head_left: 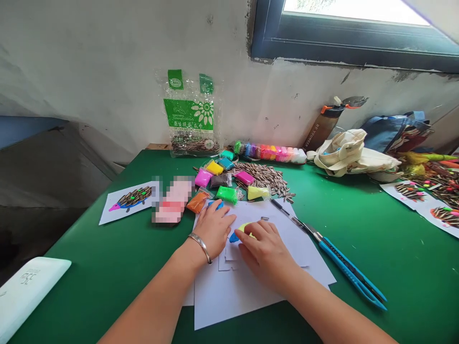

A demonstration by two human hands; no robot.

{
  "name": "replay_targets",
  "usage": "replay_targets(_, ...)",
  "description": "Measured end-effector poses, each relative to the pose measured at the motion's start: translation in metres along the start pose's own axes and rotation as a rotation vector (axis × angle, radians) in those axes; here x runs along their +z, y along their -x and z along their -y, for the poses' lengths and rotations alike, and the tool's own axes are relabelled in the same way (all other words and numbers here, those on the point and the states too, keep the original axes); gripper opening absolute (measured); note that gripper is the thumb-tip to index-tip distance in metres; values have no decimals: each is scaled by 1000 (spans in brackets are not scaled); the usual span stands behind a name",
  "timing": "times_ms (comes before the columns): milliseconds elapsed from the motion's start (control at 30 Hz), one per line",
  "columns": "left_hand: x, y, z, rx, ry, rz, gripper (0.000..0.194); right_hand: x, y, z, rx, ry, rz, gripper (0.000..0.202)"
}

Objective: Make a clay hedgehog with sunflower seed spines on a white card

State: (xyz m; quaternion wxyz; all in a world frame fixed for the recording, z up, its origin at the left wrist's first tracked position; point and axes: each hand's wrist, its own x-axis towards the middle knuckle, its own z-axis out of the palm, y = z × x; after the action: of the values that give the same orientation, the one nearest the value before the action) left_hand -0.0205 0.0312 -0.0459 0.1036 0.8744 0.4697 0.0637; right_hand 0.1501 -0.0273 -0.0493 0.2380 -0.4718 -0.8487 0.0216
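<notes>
My left hand (214, 230), a silver bracelet at its wrist, lies on the stacked white paper (229, 306) with its fingers stretched out. A blue clay packet (217, 205) sits by its fingertips, partly covered by them. My right hand (264, 246) is bent over a small shape of blue modelling clay (234, 237) and yellow modelling clay (244, 226) on the top sheet. Its fingertips are closed on the clay and hide part of it. Several bagged clay colours lie just beyond, among them a green packet (227, 194) and an orange packet (198, 201).
Sunflower seeds (265, 177) are heaped behind the packets. To the right lie a black pen (287, 213) and a blue utility knife (351, 272). A hedgehog picture (131, 200) is at left, near a white power bank (32, 296). A seed bag (190, 114) stands against the wall.
</notes>
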Motion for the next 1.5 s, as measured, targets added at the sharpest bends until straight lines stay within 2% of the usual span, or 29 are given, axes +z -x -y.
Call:
replay_targets(167,0,0,0,-3,-1,-11,31,3,1,-4,27,30,27,18)
replay_targets(533,2,0,0,-3,-27,-12,33,7,4,3,4,23,133,16)
replay_targets(767,0,0,-1,1,-32,-18,32,5,2,0,61,14,58,24)
replay_targets(1100,1,0,-1,13,-31,-23,31,6,-5,-2,84,89,95,16)
replay_targets(1300,2,0,0,7,-29,-27,32,1,0,-8,126,9,-3,20)
replay_targets(1500,2,0,1,15,-38,-23,30,-4,4,-6,60,-24,66,12)
